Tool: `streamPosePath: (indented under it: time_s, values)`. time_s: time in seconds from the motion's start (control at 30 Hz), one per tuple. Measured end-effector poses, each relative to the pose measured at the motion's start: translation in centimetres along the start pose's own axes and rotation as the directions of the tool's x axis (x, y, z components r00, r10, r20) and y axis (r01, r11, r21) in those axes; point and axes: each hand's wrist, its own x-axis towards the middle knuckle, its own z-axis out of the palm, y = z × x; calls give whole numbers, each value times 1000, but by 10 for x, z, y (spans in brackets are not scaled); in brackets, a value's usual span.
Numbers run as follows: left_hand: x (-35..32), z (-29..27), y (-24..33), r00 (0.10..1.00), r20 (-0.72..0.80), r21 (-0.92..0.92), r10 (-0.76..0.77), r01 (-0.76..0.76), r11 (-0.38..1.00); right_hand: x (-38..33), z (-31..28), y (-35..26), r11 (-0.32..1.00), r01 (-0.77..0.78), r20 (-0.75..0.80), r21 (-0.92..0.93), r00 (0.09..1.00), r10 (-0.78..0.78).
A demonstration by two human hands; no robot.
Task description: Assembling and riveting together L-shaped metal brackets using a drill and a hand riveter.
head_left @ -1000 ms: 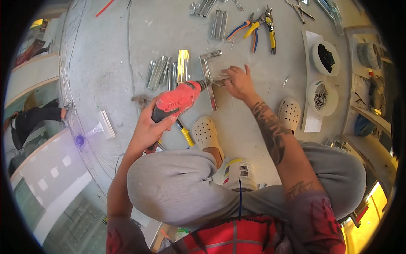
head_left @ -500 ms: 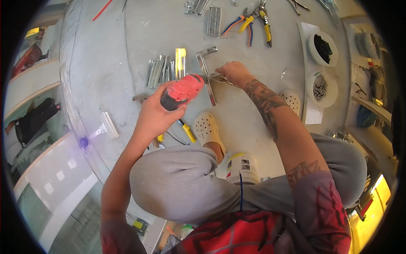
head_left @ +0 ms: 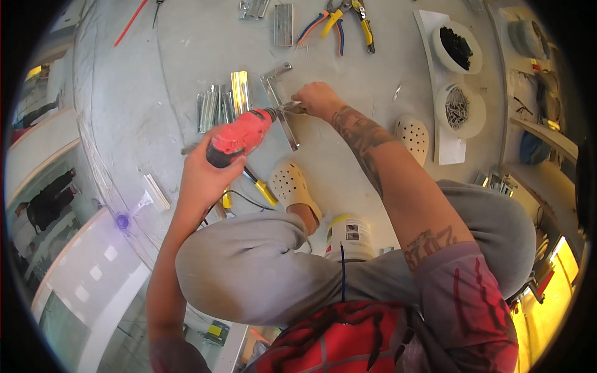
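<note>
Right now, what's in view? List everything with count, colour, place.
Drill: one, red and black, centre
Bent metal strip: one, silver, at drill's tip
Clamp-like tool: one, silver, right of drill
Metal pieces: several, silver, above drill
Plier-type tools: two, blue-orange and yellow handles, top
Tool handles: two, yellow, below drill
Bowls: two, white, right; black pieces in one, silver fasteners in other
Board: one, white, under bowls
Bucket: one, white, lower centre
Rod: one, red, top left
Shelving: count unclear, pale, right rim
Clogs: two, beige, on feet
Trousers: one pair, grey, lower half
Left grip: one, bare, on drill
Right grip: one, bare, on clamp-like tool
</note>
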Motion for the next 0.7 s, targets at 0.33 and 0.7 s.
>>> streamPosePath:
  time_s: [0.33,0.7]
  values:
    - [1,1,7,996,-23,23,-84,85,996,2,-1,-2,999,-24,24,40,999,23]
    - [-3,3,2,999,-19,23,35,-34,999,-1,-12,-10,998,-65,52,27,997,63]
